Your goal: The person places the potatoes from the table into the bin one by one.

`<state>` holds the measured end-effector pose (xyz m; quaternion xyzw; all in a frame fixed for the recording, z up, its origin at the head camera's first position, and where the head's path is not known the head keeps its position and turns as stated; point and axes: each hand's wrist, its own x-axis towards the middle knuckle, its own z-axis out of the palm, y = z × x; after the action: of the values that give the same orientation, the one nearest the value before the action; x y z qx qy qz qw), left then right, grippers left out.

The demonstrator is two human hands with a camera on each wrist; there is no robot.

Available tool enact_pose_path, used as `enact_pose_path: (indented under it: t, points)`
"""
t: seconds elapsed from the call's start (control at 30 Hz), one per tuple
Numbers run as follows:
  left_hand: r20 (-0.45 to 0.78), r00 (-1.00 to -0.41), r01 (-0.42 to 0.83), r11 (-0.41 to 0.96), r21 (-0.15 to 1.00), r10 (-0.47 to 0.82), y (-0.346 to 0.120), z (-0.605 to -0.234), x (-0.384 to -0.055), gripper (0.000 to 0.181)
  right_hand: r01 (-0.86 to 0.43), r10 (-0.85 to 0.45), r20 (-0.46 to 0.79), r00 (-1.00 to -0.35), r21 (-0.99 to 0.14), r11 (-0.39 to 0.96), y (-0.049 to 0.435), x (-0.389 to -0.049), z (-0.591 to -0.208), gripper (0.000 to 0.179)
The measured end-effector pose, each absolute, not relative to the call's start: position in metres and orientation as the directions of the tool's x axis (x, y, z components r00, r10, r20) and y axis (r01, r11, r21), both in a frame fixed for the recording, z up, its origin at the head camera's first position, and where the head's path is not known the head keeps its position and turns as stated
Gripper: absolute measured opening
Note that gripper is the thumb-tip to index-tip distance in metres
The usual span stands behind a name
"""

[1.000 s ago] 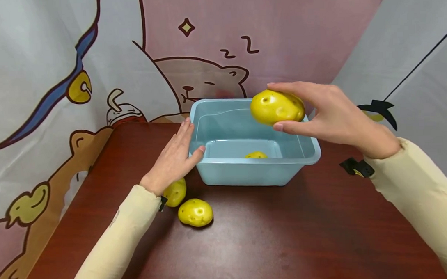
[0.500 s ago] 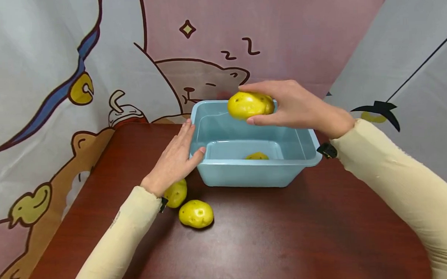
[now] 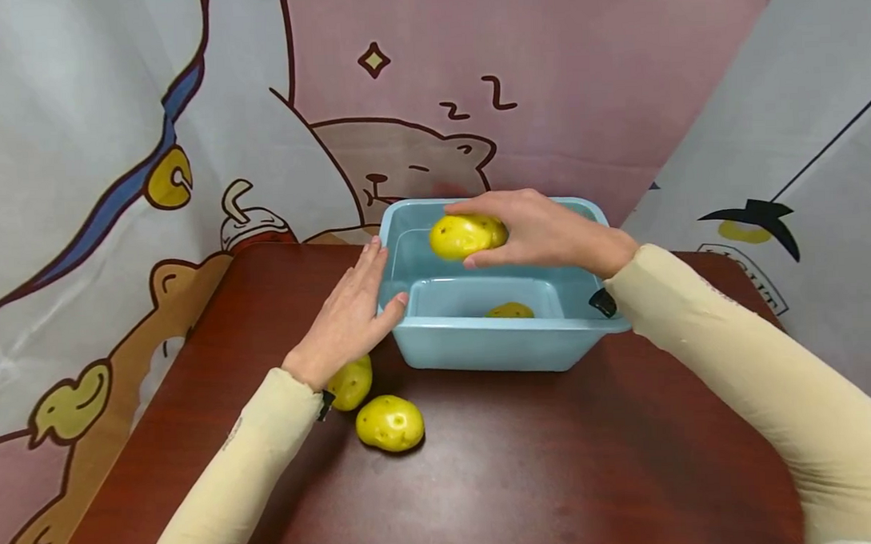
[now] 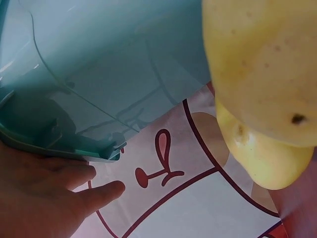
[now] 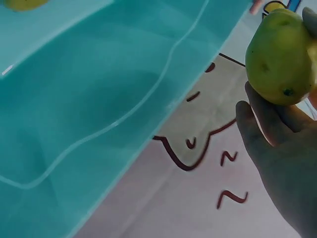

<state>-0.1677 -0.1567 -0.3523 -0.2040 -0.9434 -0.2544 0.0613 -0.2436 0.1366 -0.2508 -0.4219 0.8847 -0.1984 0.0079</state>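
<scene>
In the head view a light blue plastic basin (image 3: 481, 346) stands on the table. My right hand (image 3: 542, 230) grips a yellow potato (image 3: 459, 237) between thumb and fingers, over the basin's opening. The right wrist view shows the same potato (image 5: 280, 57) against the fingers. A second potato (image 3: 510, 310) lies on the basin's floor, partly behind the front wall. With fingers straight, my left hand (image 3: 346, 315) rests against the basin's left rim. Near the left wrist two more potatoes lie on the table: one (image 3: 351, 383) partly covered by the wrist, the other (image 3: 390, 423) in full view.
The dark red-brown wooden table (image 3: 557, 468) has its back edge against a hanging cloth (image 3: 580, 75) printed with cartoon animals. In the left wrist view, potatoes (image 4: 262, 64) loom close to the camera, beside the basin's outer wall.
My right hand has carried its potato leftward and slightly down, from the basin's right rim to over its left-middle part. The left hand stays at the left rim.
</scene>
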Motion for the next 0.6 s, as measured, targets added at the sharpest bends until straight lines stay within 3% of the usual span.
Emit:
enact_pose_path:
  t: [0.6]
  points:
    - [0.21,-0.914,0.406,0.796,0.449,0.347,-0.158,-0.352,-0.166,0.084,-0.654,-0.718,-0.018,-0.696,-0.398,0.643,0.137,-0.282,-0.294,0.074]
